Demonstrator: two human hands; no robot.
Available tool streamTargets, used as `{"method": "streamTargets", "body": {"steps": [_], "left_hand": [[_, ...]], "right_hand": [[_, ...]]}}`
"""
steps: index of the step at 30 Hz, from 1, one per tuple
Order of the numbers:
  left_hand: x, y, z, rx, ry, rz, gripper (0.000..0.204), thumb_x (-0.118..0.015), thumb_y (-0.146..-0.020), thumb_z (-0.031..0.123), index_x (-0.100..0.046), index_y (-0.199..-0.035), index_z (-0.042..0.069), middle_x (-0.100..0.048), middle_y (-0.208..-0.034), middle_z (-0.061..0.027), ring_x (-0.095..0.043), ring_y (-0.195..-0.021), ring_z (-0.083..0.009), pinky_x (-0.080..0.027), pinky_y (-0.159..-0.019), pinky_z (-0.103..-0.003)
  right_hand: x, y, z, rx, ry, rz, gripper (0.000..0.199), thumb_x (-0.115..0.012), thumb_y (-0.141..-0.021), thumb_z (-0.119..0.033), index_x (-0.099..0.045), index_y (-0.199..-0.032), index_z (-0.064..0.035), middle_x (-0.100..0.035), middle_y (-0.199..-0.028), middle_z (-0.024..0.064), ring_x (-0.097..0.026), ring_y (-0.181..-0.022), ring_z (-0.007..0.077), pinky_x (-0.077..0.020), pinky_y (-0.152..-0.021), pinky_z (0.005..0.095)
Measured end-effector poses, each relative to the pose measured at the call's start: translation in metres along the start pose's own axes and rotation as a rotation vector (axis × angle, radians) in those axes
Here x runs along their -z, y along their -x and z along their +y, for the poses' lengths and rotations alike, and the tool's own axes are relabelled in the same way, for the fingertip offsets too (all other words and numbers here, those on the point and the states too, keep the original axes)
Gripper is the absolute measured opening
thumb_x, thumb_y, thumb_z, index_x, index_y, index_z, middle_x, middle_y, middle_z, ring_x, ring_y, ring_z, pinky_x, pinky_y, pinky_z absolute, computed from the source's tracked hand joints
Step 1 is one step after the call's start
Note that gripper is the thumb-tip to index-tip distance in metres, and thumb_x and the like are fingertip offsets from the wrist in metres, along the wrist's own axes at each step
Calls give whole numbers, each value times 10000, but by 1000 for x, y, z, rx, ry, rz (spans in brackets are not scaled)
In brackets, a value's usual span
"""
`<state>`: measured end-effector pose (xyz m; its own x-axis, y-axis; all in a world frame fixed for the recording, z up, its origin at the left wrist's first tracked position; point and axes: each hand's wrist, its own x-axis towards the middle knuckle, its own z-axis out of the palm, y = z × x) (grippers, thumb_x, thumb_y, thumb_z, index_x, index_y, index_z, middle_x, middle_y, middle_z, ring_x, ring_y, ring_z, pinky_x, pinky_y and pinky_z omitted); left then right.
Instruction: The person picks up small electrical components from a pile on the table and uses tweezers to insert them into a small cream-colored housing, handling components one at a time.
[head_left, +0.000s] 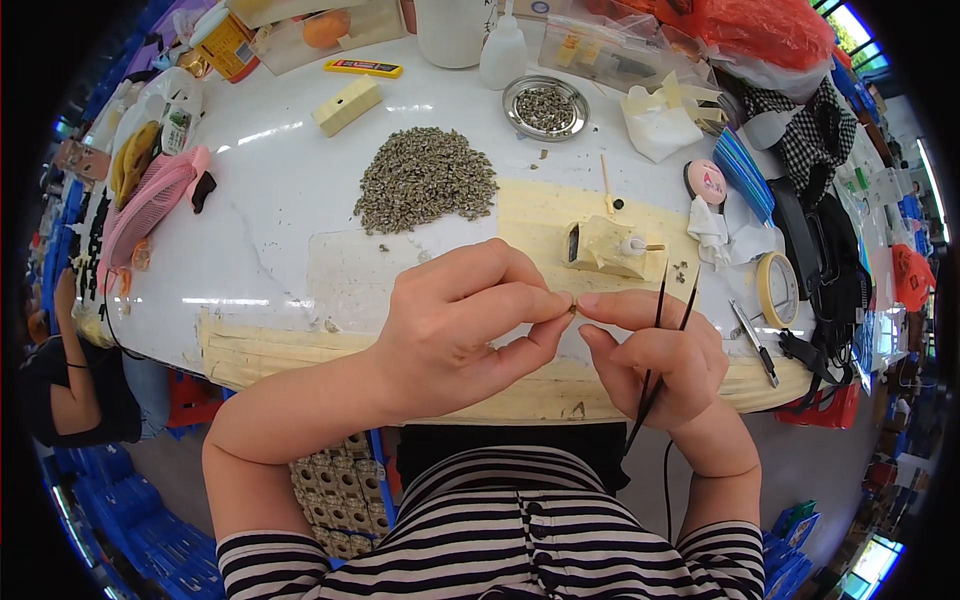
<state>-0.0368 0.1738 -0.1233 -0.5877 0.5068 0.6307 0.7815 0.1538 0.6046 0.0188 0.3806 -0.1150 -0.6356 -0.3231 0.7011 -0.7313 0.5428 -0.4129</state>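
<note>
I have the left hand [470,325] pinching a tiny part [573,309] at its fingertips. With the right hand [665,355] I hold black tweezers [640,415], forefinger beside that part

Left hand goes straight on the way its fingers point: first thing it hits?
Likely the right hand, at its index fingertip, just beyond the small metal piece in the left hand's pinch. Whether they already touch is unclear.

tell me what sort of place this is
Likely a small-parts assembly workshop: a heap of tiny metallic-looking parts lies on the white table, a round dish holds more, and the right hand holds black tweezers.
</note>
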Motion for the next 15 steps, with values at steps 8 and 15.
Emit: {"method": "streamTargets", "body": {"steps": [8, 15], "left_hand": [[0, -1, 1, -114, 7, 11, 275, -808, -683, -63, -758, -938, 27, -679, -867, -73, -657, -677, -164, -516, -543, -252], [0, 1, 3, -93, -59, -1, 262, -811, -670, -49, -749, -912, 29, -674, -839, -67, -652, -671, -164, -508, -536, -257]], "right_hand": [[-3, 2, -1, -316, -342, 23, 271, -795, -781, 56, -548, -840, -39, -730, -863, 149, -694, -664, 199, -543, -606, 258], [-2, 5, 2, -250, -297, 47, 286, -790, -779, 61, -532, -850, -40, -730, -875, 150, -700, -672, 208, -545, -604, 257]]}}
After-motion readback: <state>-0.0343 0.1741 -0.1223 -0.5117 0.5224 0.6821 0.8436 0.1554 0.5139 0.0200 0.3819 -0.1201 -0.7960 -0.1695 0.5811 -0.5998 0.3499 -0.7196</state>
